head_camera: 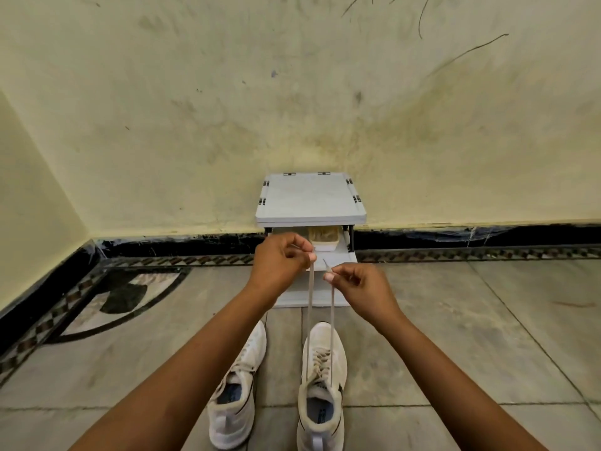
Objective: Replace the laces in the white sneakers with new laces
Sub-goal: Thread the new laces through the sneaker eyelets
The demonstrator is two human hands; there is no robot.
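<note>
Left hand (282, 258): raised above the sneakers, fingers (305, 247) pinched tight on one end of the lace (310, 307), short tip poking out past the knuckles.
Right hand (354, 283): just beside the left and slightly lower, fingers pinched on the other lace end, aglet (326, 264) sticking up and angled toward the left hand.
Lace: pale, flat, both ends drawn up taut and nearly parallel from the top eyelets of the right sneaker (322, 385); lower rows seen crossed over the tongue.
Right sneaker: white with a dark side stripe, upright on the floor (455, 336), toe pointing away toward the wall, directly under the hands.
Left sneaker (237, 388): white, beside the right one with a narrow gap, toe angled slightly right; laced in part, detail too small to tell.
Shelf unit (310, 198): small, white, set against the wall beyond the sneakers, flat top bare, partly hidden behind the hands.
Tub (323, 239): pale container on the shelf under the top board, contents unclear.
Floor: grey stone tiles with a dark patterned border along the wall (227, 109).
Wall: yellowish plaster, scuffed and marked.
</note>
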